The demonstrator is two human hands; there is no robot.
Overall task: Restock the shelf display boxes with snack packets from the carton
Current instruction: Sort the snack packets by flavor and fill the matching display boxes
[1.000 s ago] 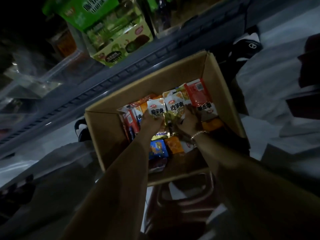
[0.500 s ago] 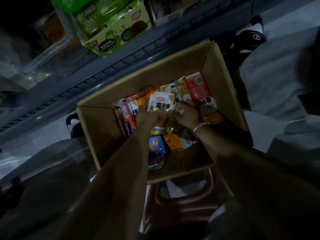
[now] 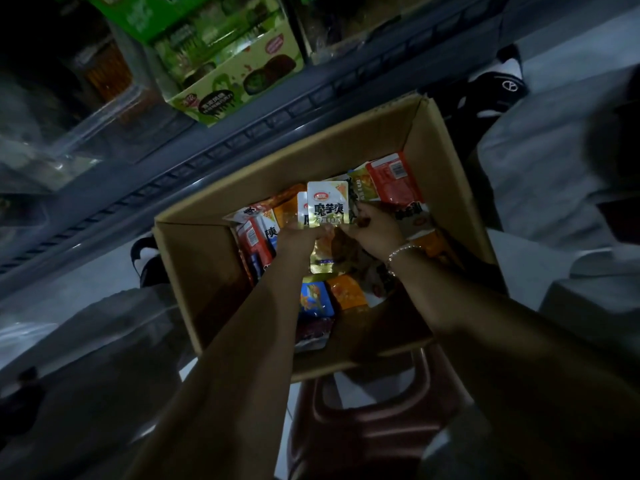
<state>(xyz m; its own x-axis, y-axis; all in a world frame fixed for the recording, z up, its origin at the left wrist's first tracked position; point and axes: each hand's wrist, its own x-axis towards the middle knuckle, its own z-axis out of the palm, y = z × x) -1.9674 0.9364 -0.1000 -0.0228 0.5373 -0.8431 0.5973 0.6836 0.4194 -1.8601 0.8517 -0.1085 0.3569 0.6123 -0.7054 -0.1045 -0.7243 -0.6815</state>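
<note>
Inside the brown cardboard carton (image 3: 446, 174), left hand (image 3: 298, 237) and right hand (image 3: 374, 230) pinch white-and-gold foil snack packets (image 3: 327, 206); gathering step, next lifting them to the far green display box (image 3: 235, 88).

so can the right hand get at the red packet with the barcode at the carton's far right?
Probably yes: the red barcoded packet lies uncovered on top, just beyond the right hand, which already pinches other packets.

A shop aisle: retail shelf (image 3: 242, 133) w/ green display box (image 3: 235, 88), carton (image 3: 446, 174) of assorted snack packets (image 3: 327, 206).
</note>
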